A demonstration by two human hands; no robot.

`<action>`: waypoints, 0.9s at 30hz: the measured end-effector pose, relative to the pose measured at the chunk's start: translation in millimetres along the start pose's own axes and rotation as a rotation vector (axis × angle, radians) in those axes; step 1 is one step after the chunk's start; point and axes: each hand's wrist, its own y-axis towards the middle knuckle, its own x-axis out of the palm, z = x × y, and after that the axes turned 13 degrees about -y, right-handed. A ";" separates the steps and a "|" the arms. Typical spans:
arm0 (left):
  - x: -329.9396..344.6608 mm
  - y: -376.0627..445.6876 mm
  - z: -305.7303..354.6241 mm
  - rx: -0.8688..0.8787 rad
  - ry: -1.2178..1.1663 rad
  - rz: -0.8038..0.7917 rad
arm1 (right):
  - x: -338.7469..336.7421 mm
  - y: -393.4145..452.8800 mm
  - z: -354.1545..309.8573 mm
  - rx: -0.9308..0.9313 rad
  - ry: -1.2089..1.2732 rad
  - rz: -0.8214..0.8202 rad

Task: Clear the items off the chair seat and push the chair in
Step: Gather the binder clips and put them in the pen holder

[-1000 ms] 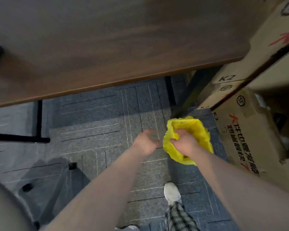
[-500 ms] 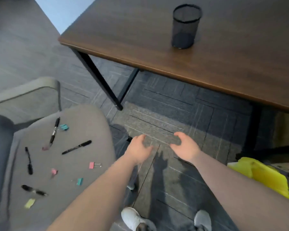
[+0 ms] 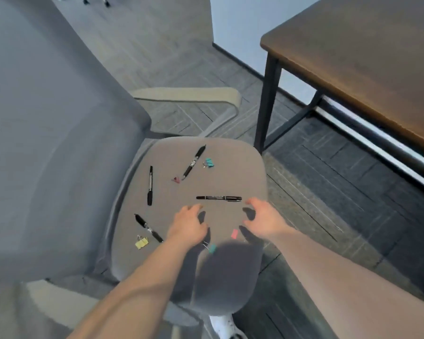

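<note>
1. Left hand [image 3: 189, 226] and right hand [image 3: 263, 220] hover over the chair seat [image 3: 242, 167], fingers spread, holding nothing.
2. A black marker [image 3: 218, 198] lies just beyond both hands, near the seat's right edge.
3. A pink clip [image 3: 234, 233] lies between the hands.
4. Other pens and clips lie toward the seat's left edge.

Earlier over the carpet beside the seat [image 3: 230, 167], now both above it: left hand [image 3: 190, 226] and right hand [image 3: 263, 220], empty, fingers spread, just short of the pen [image 3: 218, 198]. Yellow bag gone from sight.
</note>
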 end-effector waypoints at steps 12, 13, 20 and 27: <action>5.0 44.2 -71.8 0.058 0.187 0.018 | 79.6 42.0 -27.7 -0.108 -0.498 -0.099; 6.1 47.7 -72.2 0.050 0.199 -0.001 | 82.9 42.6 -25.9 -0.119 -0.518 -0.088; 13.5 68.5 -77.7 0.040 0.280 -0.027 | 87.7 54.2 -19.8 -0.168 -0.434 -0.034; 13.3 69.5 -71.6 0.016 0.271 -0.042 | 87.0 45.9 -31.7 -0.109 -0.304 -0.033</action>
